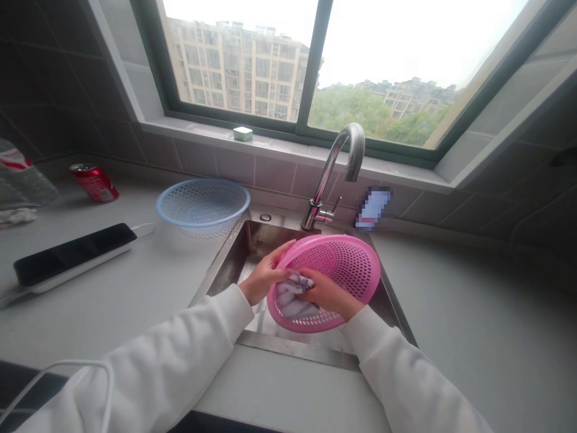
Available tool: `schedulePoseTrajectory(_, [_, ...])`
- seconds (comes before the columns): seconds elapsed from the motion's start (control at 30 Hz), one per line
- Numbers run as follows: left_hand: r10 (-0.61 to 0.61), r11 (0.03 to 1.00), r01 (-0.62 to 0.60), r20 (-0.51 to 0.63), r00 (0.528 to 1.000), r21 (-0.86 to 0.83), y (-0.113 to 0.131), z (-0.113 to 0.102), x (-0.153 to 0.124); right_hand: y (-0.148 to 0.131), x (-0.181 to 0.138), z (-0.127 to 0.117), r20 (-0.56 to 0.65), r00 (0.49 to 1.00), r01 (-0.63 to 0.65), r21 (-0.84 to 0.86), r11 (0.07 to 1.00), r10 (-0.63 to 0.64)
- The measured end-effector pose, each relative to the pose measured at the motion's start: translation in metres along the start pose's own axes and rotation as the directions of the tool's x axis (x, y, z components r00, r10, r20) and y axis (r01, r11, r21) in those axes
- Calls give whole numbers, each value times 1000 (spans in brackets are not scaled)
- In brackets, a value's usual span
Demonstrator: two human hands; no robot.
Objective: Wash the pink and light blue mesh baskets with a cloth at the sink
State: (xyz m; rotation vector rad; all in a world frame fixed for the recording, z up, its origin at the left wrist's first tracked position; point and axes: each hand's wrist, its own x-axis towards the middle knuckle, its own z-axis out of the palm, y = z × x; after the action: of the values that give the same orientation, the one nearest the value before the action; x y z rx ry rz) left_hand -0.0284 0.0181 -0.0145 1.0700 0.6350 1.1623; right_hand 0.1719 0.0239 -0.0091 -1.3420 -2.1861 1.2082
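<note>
A pink perforated plastic basket [349, 264] is held tilted over the steel sink [234, 252]. My left hand [264, 278] grips its left rim, fingers curled over the edge. My right hand [327, 293] is inside the basket, closed on a grey-white cloth [291, 297] pressed against the basket's inner wall. Both arms wear white sleeves.
A chrome faucet [336, 171] arches over the sink's back edge. A blue perforated basket [202, 204] sits on the counter left of the sink. Farther left lie a dark phone on a white power strip [72, 255], a red can [94, 182] and a plastic bag [20, 180]. A small green-white block [242, 133] rests on the windowsill.
</note>
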Motion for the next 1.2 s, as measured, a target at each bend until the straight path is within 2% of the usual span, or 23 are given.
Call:
schedulePoseTrajectory(0.07, [19,998,-19,0,1000,56,-1,1,0,10,1,-1,-8,999,-43,-172,984,42])
schedulePoseTrajectory(0.13, [55,992,-55,3,999,115,-3,2,0,14,0,0,-44,998,-47,-221,974,39])
schedulePoseTrajectory(0.2, [73,989,-72,-2,997,131,-3,3,-1,11,-1,2,-51,999,-8,-150,989,0])
schedulePoseTrajectory(0.3, [57,994,-55,-15,998,98,-2,3,0,-2,-1,4,-49,997,63,44,997,-60])
schedulePoseTrajectory(0.37, [53,997,-52,-22,998,52,-1,2,0,-6,0,2,-64,996,66,138,988,-58])
schedulePoseTrajectory(0.43, [54,998,-53,-28,998,26,0,1,0,-1,2,-1,-54,998,22,98,995,-17])
schedulePoseTrajectory(0.53, [65,995,-63,-21,998,83,-1,0,0,14,3,-6,-47,997,-68,-145,987,61])
schedulePoseTrajectory(0.6, [98,985,-97,-3,995,140,-2,0,0,18,2,-6,-75,995,-82,-208,975,67])
schedulePoseTrajectory(0.7, [108,983,-108,5,994,150,-2,0,0,8,-2,-1,-74,997,-7,-104,995,-1])
schedulePoseTrajectory(0.83, [73,995,-73,-2,997,71,0,0,0,-6,-3,1,-59,996,80,179,981,-70])
schedulePoseTrajectory(0.9, [90,995,-90,-21,996,31,0,0,1,-2,-1,-4,-64,997,40,133,990,-32])
schedulePoseTrajectory(1.0, [92,995,-89,-55,994,55,1,-1,2,12,1,-10,-124,992,-46,-124,991,31])
schedulePoseTrajectory(1.07, [94,992,-86,-76,993,95,1,0,2,15,1,-9,-165,986,-49,-221,974,12])
schedulePoseTrajectory(1.13, [92,991,-82,-90,992,107,1,1,2,10,0,-4,-133,991,-8,-192,981,-18])
schedulePoseTrajectory(1.2, [69,993,-60,-87,994,100,0,2,1,1,-1,3,-56,998,22,-27,999,-24])
